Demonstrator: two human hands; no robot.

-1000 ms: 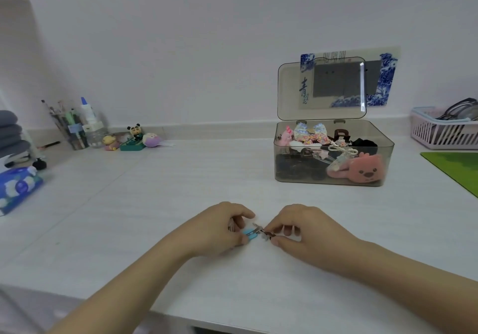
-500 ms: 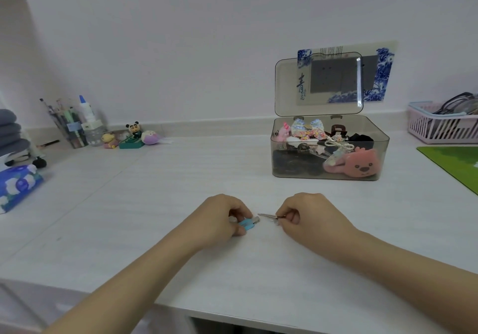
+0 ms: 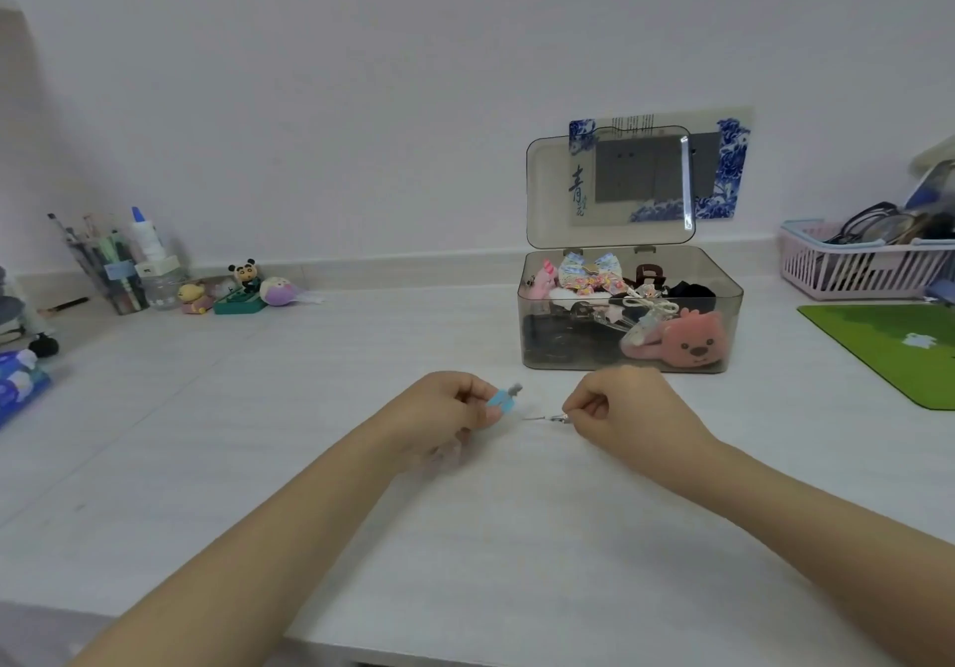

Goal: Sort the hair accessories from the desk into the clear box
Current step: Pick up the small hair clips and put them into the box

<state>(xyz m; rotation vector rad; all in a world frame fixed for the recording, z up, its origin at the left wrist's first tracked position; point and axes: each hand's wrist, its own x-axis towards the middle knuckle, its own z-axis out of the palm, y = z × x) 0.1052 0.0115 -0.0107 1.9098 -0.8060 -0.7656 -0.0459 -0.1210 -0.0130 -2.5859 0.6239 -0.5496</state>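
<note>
My left hand point(image 3: 448, 407) pinches a small light-blue hair clip point(image 3: 502, 401) just above the white desk point(image 3: 258, 459). My right hand point(image 3: 628, 410) is closed on a thin silver hair clip point(image 3: 550, 418) whose tip points left. The two clips are apart, a short gap between them. Behind my right hand stands the clear box point(image 3: 629, 359), its lid point(image 3: 610, 186) tilted up and open. Inside lie several hair accessories, among them a pink animal-face clip point(image 3: 690, 343) and patterned bows point(image 3: 591, 273).
A pink basket point(image 3: 858, 268) with glasses stands at the back right, a green mat point(image 3: 899, 346) in front of it. At the back left are a pen holder point(image 3: 111, 266), a bottle and small figurines point(image 3: 243, 284). A blue tissue pack point(image 3: 18, 382) lies at the far left edge.
My hands have drawn apart, each with its own clip. The left hand has lifted the blue clip slightly; both hands have moved a little further from me, toward the box.
</note>
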